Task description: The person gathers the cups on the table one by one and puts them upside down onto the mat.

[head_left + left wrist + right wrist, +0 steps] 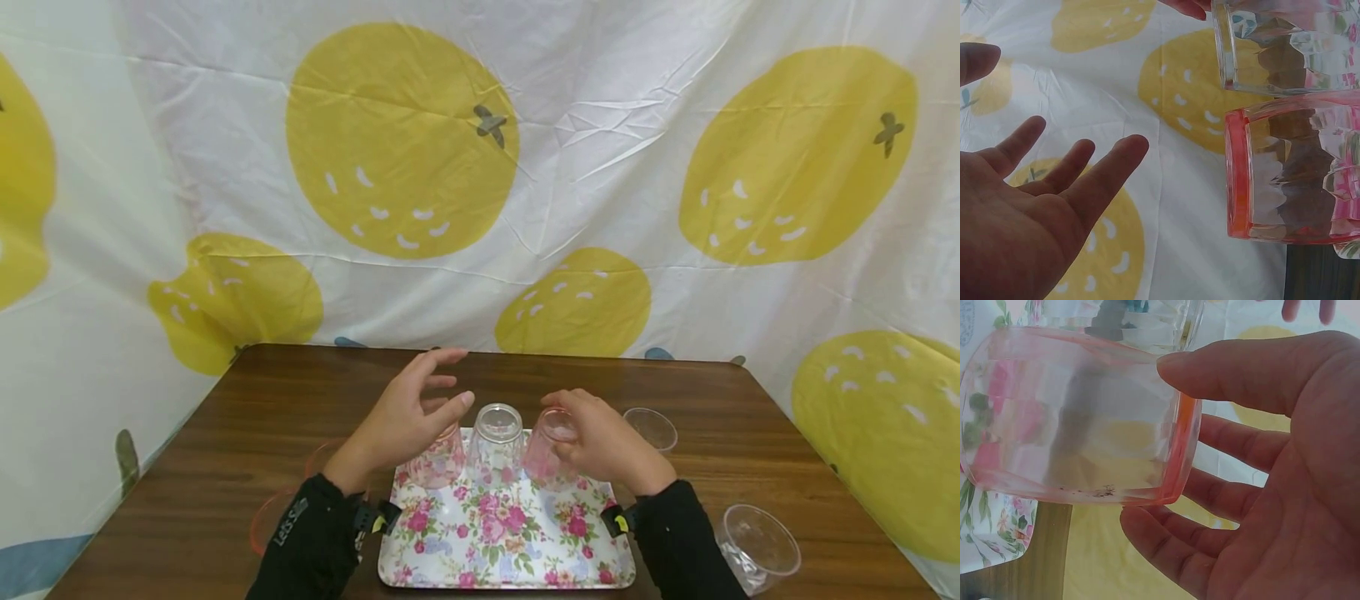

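Observation:
Three faceted glasses stand upside down in a row along the far side of a floral tray [442,562]. The middle glass [497,458] is colourless; a pink glass stands on either side of it. My right hand [611,442] holds the right pink glass [1085,419] near its upturned base, thumb on one side and fingers on the other. Over the left pink glass [438,462] hovers my left hand [405,417], fingers spread and nothing in it. A gap separates that hand from the glass's red base [1238,175] in the left wrist view.
On the brown wooden table [712,450], a clear plastic cup [761,546] stands at the right front. A clear round rim [675,429] shows behind my right hand. Red-rimmed round items [258,529] lie partly hidden behind my left sleeve. A lemon-print cloth [585,183] hangs behind the table.

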`<state>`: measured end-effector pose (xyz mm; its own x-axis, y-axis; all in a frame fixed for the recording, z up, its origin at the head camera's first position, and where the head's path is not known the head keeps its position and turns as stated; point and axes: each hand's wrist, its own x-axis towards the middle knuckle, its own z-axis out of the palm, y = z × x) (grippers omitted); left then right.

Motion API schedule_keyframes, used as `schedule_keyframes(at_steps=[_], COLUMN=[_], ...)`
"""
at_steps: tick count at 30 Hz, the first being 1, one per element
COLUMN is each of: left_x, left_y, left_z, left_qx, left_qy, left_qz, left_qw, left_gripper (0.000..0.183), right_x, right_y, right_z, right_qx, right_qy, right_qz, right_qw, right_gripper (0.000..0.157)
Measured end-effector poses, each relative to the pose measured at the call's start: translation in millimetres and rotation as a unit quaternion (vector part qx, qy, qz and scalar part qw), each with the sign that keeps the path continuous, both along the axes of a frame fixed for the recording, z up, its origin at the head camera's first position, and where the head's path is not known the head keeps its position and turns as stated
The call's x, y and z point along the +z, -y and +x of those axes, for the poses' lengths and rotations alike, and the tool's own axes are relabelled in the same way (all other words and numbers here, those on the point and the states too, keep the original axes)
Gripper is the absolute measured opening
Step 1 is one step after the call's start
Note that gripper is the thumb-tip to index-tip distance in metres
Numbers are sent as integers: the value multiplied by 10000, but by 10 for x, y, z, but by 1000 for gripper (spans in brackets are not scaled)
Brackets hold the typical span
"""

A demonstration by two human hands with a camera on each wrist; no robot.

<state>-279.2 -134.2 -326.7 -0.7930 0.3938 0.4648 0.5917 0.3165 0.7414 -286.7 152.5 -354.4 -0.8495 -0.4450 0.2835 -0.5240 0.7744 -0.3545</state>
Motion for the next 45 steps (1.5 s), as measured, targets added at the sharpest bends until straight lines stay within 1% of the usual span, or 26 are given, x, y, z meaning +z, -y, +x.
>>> schedule_keyframes(at_steps=[3,8,9,11,15,16,19,22,25,31,33,36,39,45], left_x=[-6,-12,-10,-5,6,7,3,-4,-6,-4,-3,0,3,2], left_y=[0,3,4,4,7,8,11,11,14,23,25,26,28,23], left_z=[0,4,4,2,-3,-5,-8,-10,-7,-9,-10,-6,-3,1], left_qx=[5,-18,-15,-18,-5,-3,8,12,13,-9,-20,-26,-20,-8], left_qy=[-17,-9,-6,-17,-11,-5,34,59,84,69,80,101,115,153], left_qz=[-5,11,11,20,30,30,22,28,49,62,69,67,55,61], left_qw=[10000,10000,10000,10000,10000,10000,10000,10000,10000,10000,9999,9999,9999,9999], left_gripper=[55,54,54,54,53,53,53,53,53,52,52,52,52,52], right_x=[14,92,114,158,241,256,282,288,296,270,242,198,163,145], right_y=[-9,-74,-96,-151,-309,-358,-512,-641,-710,-735,-732,-719,-698,-674], right_z=[-3,17,21,29,33,35,41,53,58,41,35,30,21,10], right_qx=[25,111,94,30,-357,-499,-972,-1304,-1475,-1809,-1897,-1937,-1955,-2088], right_qy=[127,416,414,268,-12,-19,158,422,611,1073,1203,1257,1179,1161], right_qz=[6,-171,-218,-278,-377,-380,-245,-24,155,468,492,518,574,630], right_qw=[9999,9989,9989,9992,9987,9980,9948,9906,9871,9765,9732,9716,9719,9690], right_gripper=[51,54,54,54,54,54,56,61,66,77,76,73,68,68])
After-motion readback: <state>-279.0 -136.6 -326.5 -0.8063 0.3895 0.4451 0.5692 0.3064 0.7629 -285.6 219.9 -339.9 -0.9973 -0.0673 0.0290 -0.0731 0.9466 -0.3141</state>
